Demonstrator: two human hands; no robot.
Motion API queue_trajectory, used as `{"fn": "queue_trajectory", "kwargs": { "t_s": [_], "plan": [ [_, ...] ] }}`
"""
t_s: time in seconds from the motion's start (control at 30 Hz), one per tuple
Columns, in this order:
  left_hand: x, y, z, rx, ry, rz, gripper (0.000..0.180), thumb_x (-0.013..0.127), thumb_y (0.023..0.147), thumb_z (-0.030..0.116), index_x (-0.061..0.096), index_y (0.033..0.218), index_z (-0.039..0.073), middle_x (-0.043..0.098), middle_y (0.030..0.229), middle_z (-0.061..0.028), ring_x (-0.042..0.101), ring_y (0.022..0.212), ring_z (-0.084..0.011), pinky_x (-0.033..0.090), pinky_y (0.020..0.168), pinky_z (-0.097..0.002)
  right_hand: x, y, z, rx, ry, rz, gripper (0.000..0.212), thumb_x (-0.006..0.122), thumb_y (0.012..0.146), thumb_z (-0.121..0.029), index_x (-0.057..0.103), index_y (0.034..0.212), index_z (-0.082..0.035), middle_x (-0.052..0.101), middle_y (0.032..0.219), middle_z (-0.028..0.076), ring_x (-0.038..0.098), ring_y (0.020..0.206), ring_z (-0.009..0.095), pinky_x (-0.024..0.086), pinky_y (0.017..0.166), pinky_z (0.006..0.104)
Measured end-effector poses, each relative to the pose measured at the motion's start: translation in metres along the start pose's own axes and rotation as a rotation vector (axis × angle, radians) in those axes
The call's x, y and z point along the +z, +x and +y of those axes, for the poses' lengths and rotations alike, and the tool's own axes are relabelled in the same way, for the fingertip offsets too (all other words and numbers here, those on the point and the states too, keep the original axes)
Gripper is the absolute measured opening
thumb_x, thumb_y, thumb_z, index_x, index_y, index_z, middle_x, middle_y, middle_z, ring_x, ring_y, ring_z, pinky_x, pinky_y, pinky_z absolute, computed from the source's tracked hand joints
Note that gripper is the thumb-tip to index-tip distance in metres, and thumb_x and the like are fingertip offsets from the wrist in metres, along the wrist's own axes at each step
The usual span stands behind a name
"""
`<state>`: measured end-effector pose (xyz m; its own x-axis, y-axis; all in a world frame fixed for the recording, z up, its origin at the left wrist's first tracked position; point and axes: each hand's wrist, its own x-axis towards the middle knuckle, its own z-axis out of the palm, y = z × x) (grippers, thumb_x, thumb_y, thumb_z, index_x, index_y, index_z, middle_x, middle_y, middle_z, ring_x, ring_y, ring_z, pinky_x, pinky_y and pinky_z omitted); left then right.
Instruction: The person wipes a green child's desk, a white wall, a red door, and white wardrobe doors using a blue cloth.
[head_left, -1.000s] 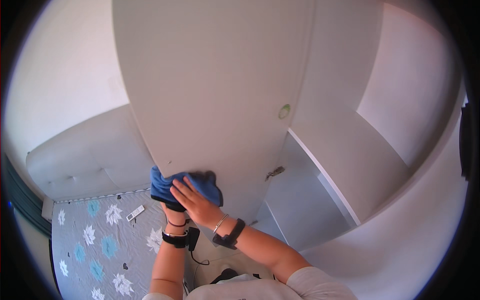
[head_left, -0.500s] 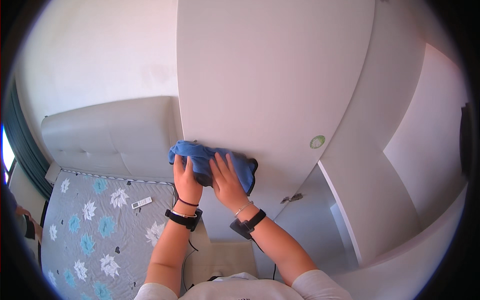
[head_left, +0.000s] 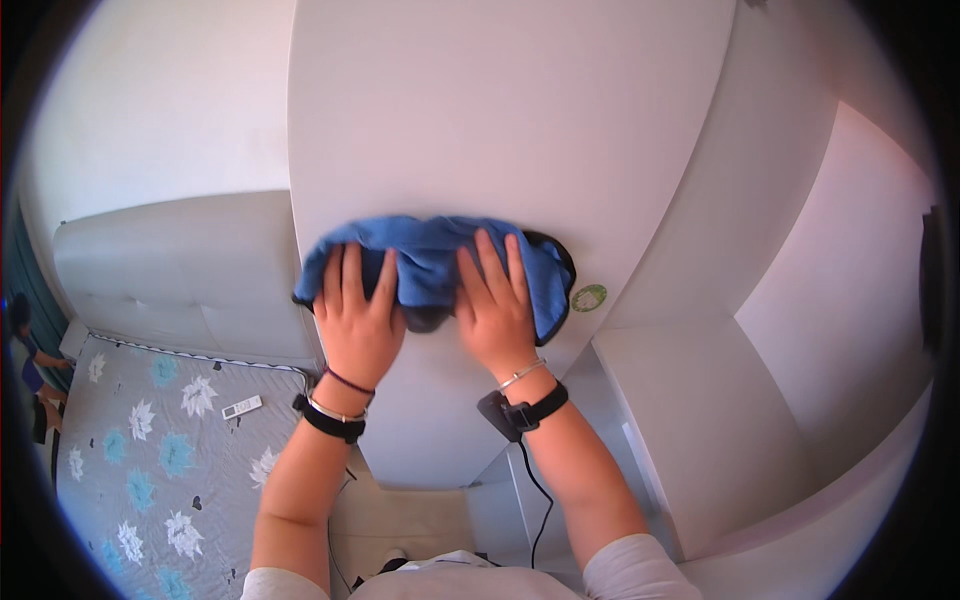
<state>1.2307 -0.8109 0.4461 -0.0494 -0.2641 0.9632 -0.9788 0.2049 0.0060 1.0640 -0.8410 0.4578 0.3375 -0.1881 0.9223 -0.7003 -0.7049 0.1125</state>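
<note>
A blue cleaning cloth [head_left: 425,245] with black edging lies against a tall pale panel [head_left: 500,110], bunched in the middle and spread out at its ends. My left hand [head_left: 360,325] presses on the cloth's left part, fingers outstretched and spread. On its right part my right hand [head_left: 497,315] rests likewise, fingers apart and pointing up. Neither hand's fingers are wrapped round the cloth. Between the hands a dark fold of it hangs down. A round green sticker [head_left: 590,298] is on the panel, just right of the cloth.
Left of the panel is a bed with a grey padded headboard [head_left: 190,270] and a flowered mattress [head_left: 110,480]; a white remote control [head_left: 242,407] lies on it. Another person [head_left: 35,365] is at the far left. Shelving [head_left: 710,400] stands to the right. A black cable [head_left: 545,490] hangs from my right wrist.
Both hands have moved up the panel with the cloth and farther apart. The cloth is stretched wider, now about level with the sticker. The view has shifted, and more of the other person shows.
</note>
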Motion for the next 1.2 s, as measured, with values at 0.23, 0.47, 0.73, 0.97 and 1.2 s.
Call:
{"fn": "queue_trajectory", "kwargs": {
  "t_s": [0.23,0.47,0.73,0.97,1.2],
  "plan": [
    [0.026,-0.057,0.007,0.049,-0.023,-0.114,0.04,0.061,0.072,0.021,0.056,0.111,0.015,0.046,0.122,-0.0198,0.04,0.116,-0.0386,0.031,0.09,-0.0491,-0.005,-0.054,0.024,-0.036,-0.037,-0.141,0.041,0.061,0.076,-0.007,0.056,0.116,-0.011,0.041,0.135,0.009,0.035,0.123,0.04,0.035,0.1,0.0428],
    [0.03,0.004,0.011,-0.106,-0.125,0.036,0.049,0.056,0.074,0.018,0.049,0.122,0.008,0.037,0.132,-0.0213,0.027,0.126,-0.0444,0.018,0.1,-0.0567,-0.01,0.037,0.003,-0.119,-0.074,-0.046,0.048,0.059,0.073,-0.005,0.053,0.121,-0.008,0.038,0.137,0.01,0.03,0.127,0.038,0.031,0.103,0.0412],
    [0.062,-0.075,0.006,0.035,-0.217,-0.118,0.052,0.058,0.075,0.021,0.048,0.125,0.01,0.04,0.132,-0.017,0.029,0.126,-0.0418,0.018,0.101,-0.0568,0.005,-0.041,0.018,-0.19,-0.033,-0.287,0.05,0.06,0.072,-0.007,0.053,0.122,-0.008,0.038,0.138,0.008,0.028,0.13,0.035,0.026,0.106,0.0404],
    [0.047,-0.021,-0.014,-0.139,-0.173,0.014,0.055,0.055,0.076,0.016,0.041,0.129,0.004,0.031,0.137,-0.0212,0.022,0.128,-0.0461,0.012,0.102,-0.0608,0.002,0.051,-0.011,-0.208,0.019,-0.202,0.045,0.059,0.071,-0.004,0.056,0.116,-0.007,0.039,0.136,0.012,0.03,0.127,0.039,0.031,0.103,0.0424],
    [0.059,-0.078,0.012,-0.079,-0.347,-0.1,0.057,0.054,0.074,0.01,0.04,0.13,0.004,0.034,0.134,-0.0211,0.023,0.127,-0.0463,0.014,0.102,-0.0598,0.012,-0.007,0.009,-0.21,0.137,-0.33,0.052,0.061,0.07,-0.005,0.053,0.121,-0.008,0.037,0.139,0.006,0.028,0.13,0.032,0.027,0.106,0.0413]
  ]
}}
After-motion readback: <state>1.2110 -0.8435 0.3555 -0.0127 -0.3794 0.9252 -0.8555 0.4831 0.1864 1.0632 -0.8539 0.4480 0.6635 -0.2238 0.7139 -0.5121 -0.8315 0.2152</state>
